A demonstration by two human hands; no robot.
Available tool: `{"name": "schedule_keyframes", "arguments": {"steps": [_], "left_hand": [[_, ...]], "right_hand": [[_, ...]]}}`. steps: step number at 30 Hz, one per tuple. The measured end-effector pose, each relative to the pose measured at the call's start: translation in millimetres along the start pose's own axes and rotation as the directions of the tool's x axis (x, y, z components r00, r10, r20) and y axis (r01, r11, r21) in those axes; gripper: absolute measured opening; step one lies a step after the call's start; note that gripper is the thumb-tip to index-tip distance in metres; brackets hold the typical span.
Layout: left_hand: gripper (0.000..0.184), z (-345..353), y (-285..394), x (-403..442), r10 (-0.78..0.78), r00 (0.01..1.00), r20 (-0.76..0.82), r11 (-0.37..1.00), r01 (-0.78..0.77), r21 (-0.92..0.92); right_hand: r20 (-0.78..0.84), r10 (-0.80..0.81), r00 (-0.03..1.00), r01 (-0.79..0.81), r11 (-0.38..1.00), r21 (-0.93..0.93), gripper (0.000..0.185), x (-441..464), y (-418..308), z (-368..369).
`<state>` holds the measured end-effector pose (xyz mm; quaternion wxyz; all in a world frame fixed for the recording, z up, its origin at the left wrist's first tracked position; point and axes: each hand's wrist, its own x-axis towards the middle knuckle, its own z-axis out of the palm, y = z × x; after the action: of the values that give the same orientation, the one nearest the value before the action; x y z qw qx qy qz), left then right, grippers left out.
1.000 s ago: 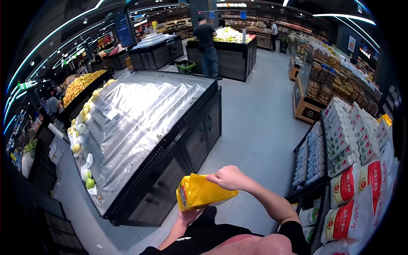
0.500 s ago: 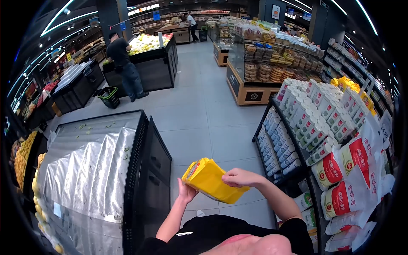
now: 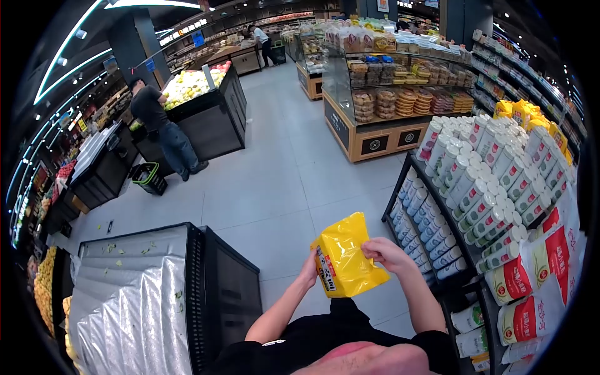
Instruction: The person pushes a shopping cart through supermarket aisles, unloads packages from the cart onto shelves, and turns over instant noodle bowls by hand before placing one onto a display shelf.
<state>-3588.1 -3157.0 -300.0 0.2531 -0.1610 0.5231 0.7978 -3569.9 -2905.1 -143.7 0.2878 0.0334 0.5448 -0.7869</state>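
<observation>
A shiny yellow plastic package [image 3: 349, 253] with a printed label on its left side is held upright in front of my chest. My left hand [image 3: 309, 269] grips its left edge, with some fingers hidden behind it. On the opposite side, my right hand [image 3: 384, 252] is closed, pinching the package's right edge. What the package contains does not show.
To the left stands a display stand [image 3: 131, 294] covered in silvery sheeting. White cans [image 3: 481, 181] are stacked on a rack at right, with flour bags [image 3: 531, 275] nearer me. A person [image 3: 159, 128] stands by a fruit stand, a basket [image 3: 149, 178] on the floor.
The yellow package has moved right and been turned more upright, so its printed side shows. Both hands still hold it. My view has shifted slightly.
</observation>
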Motion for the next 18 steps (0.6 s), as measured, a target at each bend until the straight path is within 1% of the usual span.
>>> {"name": "schedule_keyframes", "arguments": {"steps": [1, 2, 3, 5, 6, 7, 9, 10, 11, 12, 13, 14, 16, 17, 18], "left_hand": [[0.051, -1, 12, 21, 0.041, 0.999, 0.002, 0.999, -0.040, -0.023], [0.054, -3, 31, 42, 0.060, 0.997, 0.052, 0.998, -0.059, -0.015], [0.054, -3, 53, 65, 0.087, 0.995, 0.046, 0.996, -0.087, 0.000], [0.059, 0, 87, 85, 0.124, 0.989, -0.078, 0.992, -0.125, -0.006], [0.063, -27, 83, 124, 0.132, 0.986, -0.099, 0.990, -0.136, -0.043], [0.063, -31, 93, 135, 0.132, 0.984, -0.117, 0.989, -0.138, -0.046], [0.067, -38, 108, 150, 0.287, 0.939, -0.188, 0.950, -0.305, -0.072], [0.075, -54, 105, 161, 0.275, 0.952, -0.136, 0.954, -0.288, -0.082], [0.075, -50, 99, 166, 0.265, 0.952, -0.153, 0.954, -0.282, -0.103], [0.079, -46, 95, 173, 0.200, 0.963, -0.183, 0.929, -0.246, -0.275], [0.083, -40, 98, 183, 0.140, 0.971, -0.191, 0.877, -0.212, -0.432], [0.086, -27, 101, 188, 0.109, 0.991, -0.078, 0.876, -0.133, -0.463], [0.086, -13, 107, 222, 0.108, 0.993, -0.039, 0.864, -0.114, -0.491], [0.086, -4, 117, 241, 0.099, 0.995, -0.013, 0.849, -0.091, -0.520], [0.083, 3, 127, 261, 0.060, 0.998, -0.020, 0.873, -0.062, -0.484]], "right_hand": [[0.042, 0.012, 0.999, -0.013, 1.000, 0.010, 0.016, 23, -11, -7], [0.089, 0.021, 0.996, -0.023, 1.000, 0.019, 0.016, 46, -24, -13], [0.111, -0.003, 0.994, 0.001, 1.000, 0.018, 0.016, 75, -40, -18], [0.202, 0.021, 0.979, -0.021, 1.000, -0.004, 0.017, 124, -54, -23], [0.259, 0.049, 0.965, -0.039, 0.998, -0.043, 0.021, 151, -60, -27], [0.274, 0.059, 0.960, -0.049, 0.998, -0.042, 0.021, 172, -70, -26], [0.354, 0.077, 0.932, -0.042, 0.994, -0.105, 0.023, 208, -93, -20], [0.360, 0.105, 0.927, -0.067, 0.991, -0.115, 0.023, 221, -108, -16], [0.379, 0.131, 0.916, -0.088, 0.988, -0.131, 0.023, 231, -125, -11], [0.396, 0.150, 0.906, -0.100, 0.984, -0.145, 0.023, 243, -137, -12], [0.393, 0.156, 0.906, -0.103, 0.983, -0.153, 0.023, 259, -141, -17], [0.371, 0.147, 0.917, -0.093, 0.983, -0.159, 0.023, 279, -145, -25], [0.327, 0.123, 0.937, -0.072, 0.984, -0.163, 0.023, 318, -150, -51], [0.311, 0.135, 0.941, -0.093, 0.985, -0.145, 0.023, 337, -153, -65], [0.291, 0.152, 0.945, -0.121, 0.985, -0.121, 0.024, 353, -155, -81]]}}
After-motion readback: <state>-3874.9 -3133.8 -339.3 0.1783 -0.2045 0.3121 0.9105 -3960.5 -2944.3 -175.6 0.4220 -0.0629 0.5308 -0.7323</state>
